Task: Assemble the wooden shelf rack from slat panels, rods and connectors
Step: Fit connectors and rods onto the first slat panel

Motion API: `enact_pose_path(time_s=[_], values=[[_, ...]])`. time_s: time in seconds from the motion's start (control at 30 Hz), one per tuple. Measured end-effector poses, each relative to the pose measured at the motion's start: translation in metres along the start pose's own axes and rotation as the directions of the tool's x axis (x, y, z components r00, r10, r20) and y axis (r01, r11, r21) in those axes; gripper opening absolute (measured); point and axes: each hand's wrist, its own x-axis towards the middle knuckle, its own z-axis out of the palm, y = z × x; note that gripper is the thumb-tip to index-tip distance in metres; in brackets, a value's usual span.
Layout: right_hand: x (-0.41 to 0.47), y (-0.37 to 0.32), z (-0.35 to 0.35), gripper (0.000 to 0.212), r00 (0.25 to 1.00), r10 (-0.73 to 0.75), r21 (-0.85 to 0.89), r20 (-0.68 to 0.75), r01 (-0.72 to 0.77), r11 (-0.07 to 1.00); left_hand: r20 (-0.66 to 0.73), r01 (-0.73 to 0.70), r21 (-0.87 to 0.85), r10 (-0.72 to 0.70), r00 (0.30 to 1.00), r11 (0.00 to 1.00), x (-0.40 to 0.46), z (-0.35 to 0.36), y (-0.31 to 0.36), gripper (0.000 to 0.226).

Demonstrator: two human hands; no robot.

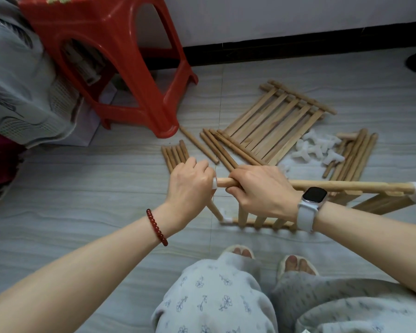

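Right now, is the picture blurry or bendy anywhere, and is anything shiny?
In the head view, the wide lens bends the black baseboard and the edges. The red stool has white glare spots. Both hands, the left hand and the right hand, look sharp on the rod. The white connectors look soft and washed out. Shadows are faint.
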Motion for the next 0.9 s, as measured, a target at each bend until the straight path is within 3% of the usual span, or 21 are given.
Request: enact_pose_path(time_s=[0.27, 0.43, 0.6, 0.7, 0.77, 0.83, 0.9], values=[[-0.003, -0.003, -0.001, 0.027, 1.000, -0.015, -0.015, 0.013, 0.015, 1.000, -0.011, -0.026, -0.004, 0.026, 1.000, 1.000, 0.003, -0.002, 0.002, 0.030], [-0.008, -0.007, 0.001, 0.025, 0.994, -0.105, -0.038, 0.017, 0.105, 0.994, -0.058, -0.134, -0.100, 0.129, 0.990, 0.986, 0.005, 0.001, 0.009, 0.030], [0.004, 0.000, -0.002, 0.023, 0.995, -0.080, -0.097, 0.052, 0.084, 0.992, -0.038, -0.098, -0.197, 0.093, 0.995, 0.976, 0.015, 0.009, 0.009, 0.026], [-0.001, 0.012, -0.009, 0.029, 0.991, -0.079, -0.024, 0.106, 0.082, 0.996, 0.057, -0.001, -0.297, 0.019, 0.998, 0.955, 0.013, 0.013, 0.006, 0.020], [-0.008, 0.028, -0.020, 0.042, 0.991, -0.083, -0.039, 0.107, 0.088, 0.995, 0.219, 0.154, -0.486, -0.050, 0.974, 0.860, 0.010, 0.015, -0.003, 0.054], [-0.018, 0.046, -0.031, 0.052, 0.990, -0.081, -0.100, 0.119, 0.093, 0.991, 0.457, 0.397, -0.716, -0.045, 0.889, 0.573, 0.007, 0.007, -0.013, 0.084], [-0.030, 0.056, -0.035, 0.058, 0.986, -0.086, -0.140, 0.145, 0.106, 0.984, 0.614, 0.600, -0.767, -0.009, 0.789, 0.229, 0.002, 0.003, -0.017, 0.081]])
